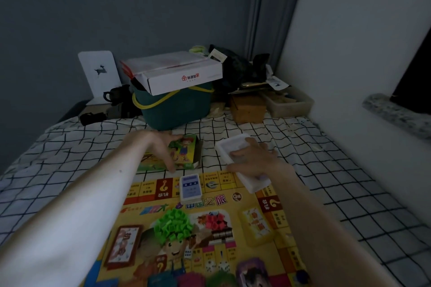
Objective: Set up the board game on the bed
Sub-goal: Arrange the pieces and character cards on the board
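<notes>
Reaching forward, right hand (254, 161) grips tray (235, 147).

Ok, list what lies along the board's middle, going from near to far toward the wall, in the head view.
White dice → green houses → blue card deck → game box → teal basket → white carton.

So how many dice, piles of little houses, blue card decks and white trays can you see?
dice: 3 (a bit blurry)
piles of little houses: 2, one green pile and one red pile
blue card deck: 1
white tray, held in the right hand: 1
Total: 7
</notes>
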